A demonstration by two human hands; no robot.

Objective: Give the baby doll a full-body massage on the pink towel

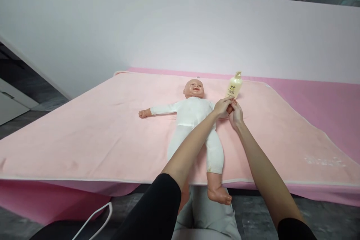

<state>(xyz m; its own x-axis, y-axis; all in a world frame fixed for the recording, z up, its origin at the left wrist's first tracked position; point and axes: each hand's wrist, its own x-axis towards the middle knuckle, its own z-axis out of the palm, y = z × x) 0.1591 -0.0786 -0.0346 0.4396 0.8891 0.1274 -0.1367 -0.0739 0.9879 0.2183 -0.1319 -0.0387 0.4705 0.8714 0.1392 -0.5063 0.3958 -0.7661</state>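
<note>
A baby doll [189, 114] with a white cloth body lies face up, its head toward the far side and its feet over the near edge. Its arm on the right stretches out to both my hands. My left hand [223, 105] is closed around that arm near the wrist. Fingers of my right hand [236, 114] are curled on the doll's small hand [230, 108], mostly covered by my own fingers. Just behind my hands stands a pale yellow pump bottle [234, 85]. The doll's other arm [163, 109] lies straight out to the left.
A light pink towel [92, 131] covers the table, over a darker pink cover [317, 101] showing at the right and back. A white panel [180, 30] rises behind. At lower left a white cable [98, 210] loops below the table edge.
</note>
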